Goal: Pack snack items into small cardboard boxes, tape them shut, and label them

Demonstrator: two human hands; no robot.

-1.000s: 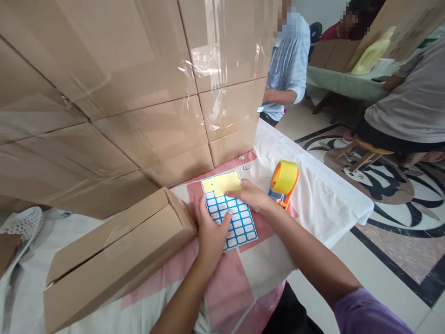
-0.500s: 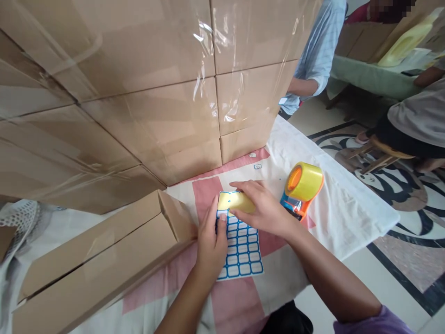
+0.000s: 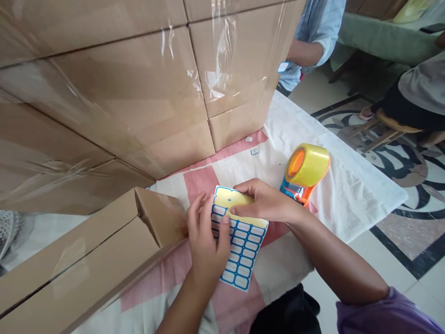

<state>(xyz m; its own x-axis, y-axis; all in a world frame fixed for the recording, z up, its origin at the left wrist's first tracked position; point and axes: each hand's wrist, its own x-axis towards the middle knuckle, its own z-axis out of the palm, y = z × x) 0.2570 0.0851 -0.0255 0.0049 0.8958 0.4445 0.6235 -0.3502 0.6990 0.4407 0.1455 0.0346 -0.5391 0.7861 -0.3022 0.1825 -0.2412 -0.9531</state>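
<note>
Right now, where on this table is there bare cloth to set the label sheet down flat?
Bare cloth lies right of the tape dispenser out to the table edge, and behind it beside the stacked cartons. It is crowded where both hands, left hand and right hand, hold the label sheet against the long carton.

Your left hand [image 3: 207,241] and right hand [image 3: 266,204] grip the label sheet [image 3: 239,241] above the bench [image 3: 347,195], between a long carton [image 3: 86,260] and tape dispenser [image 3: 305,170].

The label sheet [image 3: 239,241] now sits turned, tilted toward the worktop's near edge; the left hand [image 3: 208,241] overlaps more of it; the right hand [image 3: 266,204] pinches its yellow top.
</note>
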